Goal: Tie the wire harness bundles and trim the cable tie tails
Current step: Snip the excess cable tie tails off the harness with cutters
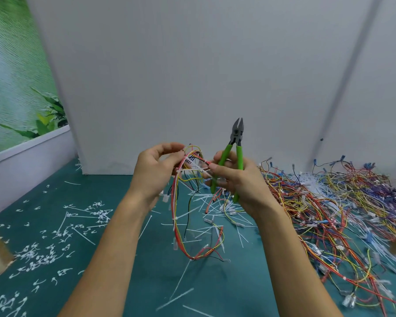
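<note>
Above the green table (124,282), our left hand (153,170) pinches the top of a wire harness bundle (181,213), fingers curled on it. Our right hand (236,179) grips green-handled cutters (237,133), tips upward, its fingertips meeting the white cable tie (193,171). Loose harnesses (341,202) heap at right, cut tails (44,248) litter the left, and a white panel (192,76) stands behind.

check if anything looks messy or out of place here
Mostly litter: cut tie tails are strewn over the green mat at left, loose cable ties lie criss-crossed in the middle, and a tangled heap of harnesses sprawls at right. The cutters in the right hand point upward, away from the held harness.
</note>
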